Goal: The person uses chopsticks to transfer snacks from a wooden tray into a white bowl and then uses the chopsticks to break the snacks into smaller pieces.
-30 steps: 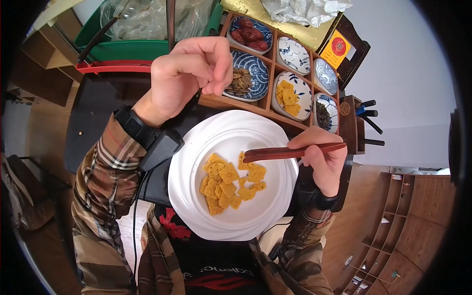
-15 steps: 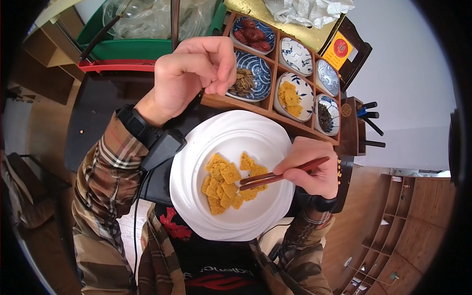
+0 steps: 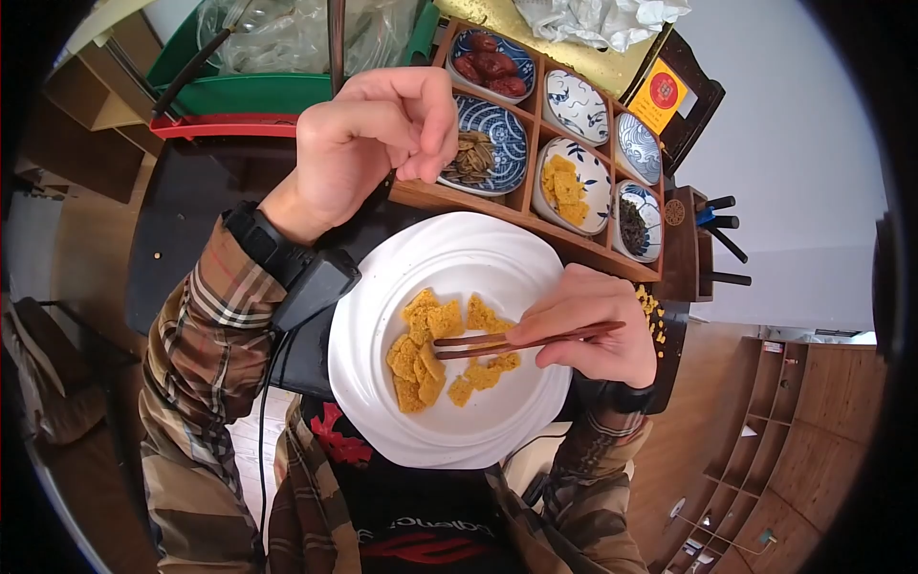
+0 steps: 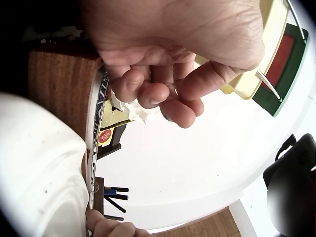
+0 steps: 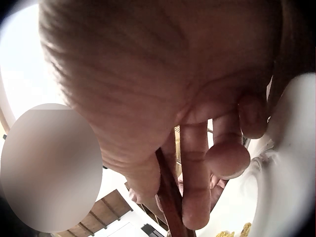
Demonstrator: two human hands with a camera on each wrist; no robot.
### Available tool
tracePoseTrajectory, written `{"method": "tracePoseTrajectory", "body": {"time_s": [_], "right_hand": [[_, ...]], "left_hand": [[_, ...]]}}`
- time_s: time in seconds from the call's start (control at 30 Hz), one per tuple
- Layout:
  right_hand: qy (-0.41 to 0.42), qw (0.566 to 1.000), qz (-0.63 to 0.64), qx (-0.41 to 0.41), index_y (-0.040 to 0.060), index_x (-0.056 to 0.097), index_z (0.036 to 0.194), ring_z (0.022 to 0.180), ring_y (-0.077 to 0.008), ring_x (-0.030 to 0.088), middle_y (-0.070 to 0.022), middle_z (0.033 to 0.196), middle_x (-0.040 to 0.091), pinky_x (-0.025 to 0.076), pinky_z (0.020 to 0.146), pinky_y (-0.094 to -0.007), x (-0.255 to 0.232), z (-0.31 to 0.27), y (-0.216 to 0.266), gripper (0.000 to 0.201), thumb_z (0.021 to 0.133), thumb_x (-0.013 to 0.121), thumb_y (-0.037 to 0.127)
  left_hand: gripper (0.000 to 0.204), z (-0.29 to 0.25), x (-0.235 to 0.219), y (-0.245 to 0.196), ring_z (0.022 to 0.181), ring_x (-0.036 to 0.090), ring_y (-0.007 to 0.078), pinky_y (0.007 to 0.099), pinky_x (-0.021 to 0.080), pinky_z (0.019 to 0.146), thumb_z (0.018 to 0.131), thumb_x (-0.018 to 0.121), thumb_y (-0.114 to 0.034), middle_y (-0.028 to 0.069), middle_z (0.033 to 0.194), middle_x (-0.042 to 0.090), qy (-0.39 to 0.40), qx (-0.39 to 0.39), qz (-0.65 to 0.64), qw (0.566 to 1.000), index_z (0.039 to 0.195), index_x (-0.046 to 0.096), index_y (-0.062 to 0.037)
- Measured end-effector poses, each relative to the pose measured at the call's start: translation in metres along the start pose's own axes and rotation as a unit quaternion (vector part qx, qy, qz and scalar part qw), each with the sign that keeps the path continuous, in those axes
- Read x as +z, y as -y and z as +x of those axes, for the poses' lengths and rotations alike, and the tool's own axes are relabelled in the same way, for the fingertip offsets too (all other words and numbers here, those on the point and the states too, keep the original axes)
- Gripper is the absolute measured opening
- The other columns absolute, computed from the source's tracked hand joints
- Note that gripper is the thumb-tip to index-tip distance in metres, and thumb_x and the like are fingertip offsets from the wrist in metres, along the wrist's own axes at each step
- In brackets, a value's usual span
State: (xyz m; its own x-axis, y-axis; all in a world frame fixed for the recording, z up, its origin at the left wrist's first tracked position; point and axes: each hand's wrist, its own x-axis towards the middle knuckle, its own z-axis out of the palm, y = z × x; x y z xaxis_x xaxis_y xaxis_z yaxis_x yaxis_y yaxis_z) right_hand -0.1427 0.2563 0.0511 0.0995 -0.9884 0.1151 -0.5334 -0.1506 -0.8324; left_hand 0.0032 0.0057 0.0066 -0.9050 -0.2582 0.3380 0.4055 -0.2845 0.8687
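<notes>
My right hand (image 3: 602,320) grips a pair of dark red wooden chopsticks (image 3: 564,335) over a large white bowl (image 3: 359,383) with a wavy rim. The chopstick tips reach in among yellow crumbly-looking crisps (image 3: 416,368) lying at the bowl's left side; a few more pieces sit to the right. In the right wrist view the chopsticks (image 5: 170,202) run between thumb and fingers. Raised at the bowl's upper left, my left hand (image 3: 368,148) has loosely bent fingers and holds nothing, as the left wrist view also shows. It is nearest to a blue-patterned dish (image 3: 507,153) of brown seeds.
Behind the bowl stands a wooden divided tray (image 3: 478,206) with patterned dishes of red dates (image 3: 492,72), yellow pieces (image 3: 564,191) and dark leaves (image 3: 631,228). A green bin (image 3: 253,100) with plastic bags is at upper left. Yellow bits (image 3: 655,320) lie right of the right hand.
The right hand has lowered the chopsticks into the bowl and moved their tips left into the larger pile, where pieces have shifted and spread. The left hand stays almost still.
</notes>
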Motion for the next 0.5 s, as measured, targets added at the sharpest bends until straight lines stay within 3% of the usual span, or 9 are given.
{"method": "tracePoseTrajectory", "body": {"time_s": [0.1, 0.2, 0.5], "right_hand": [[-0.05, 0.994, 0.061, 0.074, 0.0071, 0.08, 0.093, 0.075, -0.0173, 0.067, -0.004, 0.086, 0.076, 0.045, 0.07, -0.03, 0.0002, -0.0106, 0.0004, 0.019, 0.075, 0.084, 0.01], [-0.034, 0.998, 0.04, 0.027, 0.0074, 0.08, 0.091, 0.073, -0.0162, 0.067, -0.003, 0.083, 0.076, 0.044, 0.071, -0.0295, -0.0054, -0.0112, -0.004, 0.016, 0.076, 0.083, 0.01], [0.012, 1.0, 0.013, 0.014, 0.008, 0.08, 0.091, 0.068, -0.0153, 0.065, -0.0021, 0.081, 0.076, 0.041, 0.069, -0.0285, -0.0026, -0.0036, -0.0027, 0.02, 0.074, 0.087, 0.015]], "left_hand": [[0.01, 0.0, -0.0002, -0.0001, 0.059, 0.044, 0.0127, 0.0246, 0.034, 0.057, 0.079, 0.049, -0.015, 0.0065, 0.065, 0.052, 0.004, 0.001, 0.005, 1.0, 0.073, 0.049, -0.007], [0.01, -0.0002, -0.0006, 0.0007, 0.059, 0.045, 0.0126, 0.0245, 0.034, 0.057, 0.079, 0.049, -0.015, 0.0064, 0.065, 0.052, 0.004, -0.001, -0.001, 1.0, 0.073, 0.049, -0.007], [0.01, -0.0006, -0.0008, -0.0023, 0.059, 0.045, 0.0126, 0.0243, 0.034, 0.058, 0.079, 0.049, -0.015, 0.0064, 0.065, 0.051, 0.011, -0.001, 0.004, 1.0, 0.073, 0.049, -0.0068]]}}
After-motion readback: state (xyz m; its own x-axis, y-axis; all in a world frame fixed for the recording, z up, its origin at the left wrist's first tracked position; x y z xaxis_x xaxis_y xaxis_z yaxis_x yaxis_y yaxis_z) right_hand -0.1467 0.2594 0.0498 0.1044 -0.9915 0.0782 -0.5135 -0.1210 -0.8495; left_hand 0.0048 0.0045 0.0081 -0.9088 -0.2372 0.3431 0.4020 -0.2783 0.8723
